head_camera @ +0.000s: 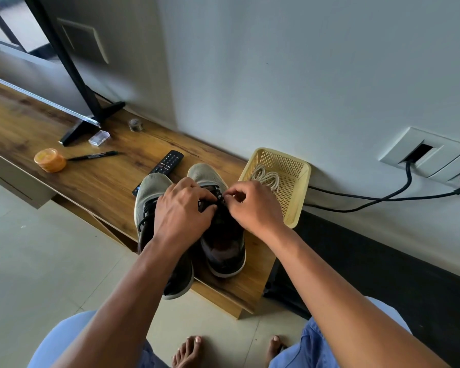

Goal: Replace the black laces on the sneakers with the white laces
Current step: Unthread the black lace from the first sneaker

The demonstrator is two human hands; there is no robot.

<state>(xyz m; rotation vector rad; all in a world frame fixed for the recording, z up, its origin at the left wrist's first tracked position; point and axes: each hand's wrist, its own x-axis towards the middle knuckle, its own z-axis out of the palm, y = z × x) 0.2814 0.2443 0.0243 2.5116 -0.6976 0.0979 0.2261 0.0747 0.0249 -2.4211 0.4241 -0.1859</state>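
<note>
Both hands at frame centre on right sneaker (221, 243): left hand (182, 208) curled, gripping black lace (215, 200); right hand (252, 205) pinching it nr top eyelets. White laces (266, 176) in yellow basket (300, 187), centre-right. Risk: hard tug drags shoe off shelf edge (223, 296), or knot tightens.

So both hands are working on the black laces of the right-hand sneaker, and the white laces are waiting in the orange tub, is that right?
Not quite. The head view shows the white laces in the yellow basket, not the orange tub. The rest holds: the left hand and right hand pinch the black laces on the right-hand sneaker.
</note>
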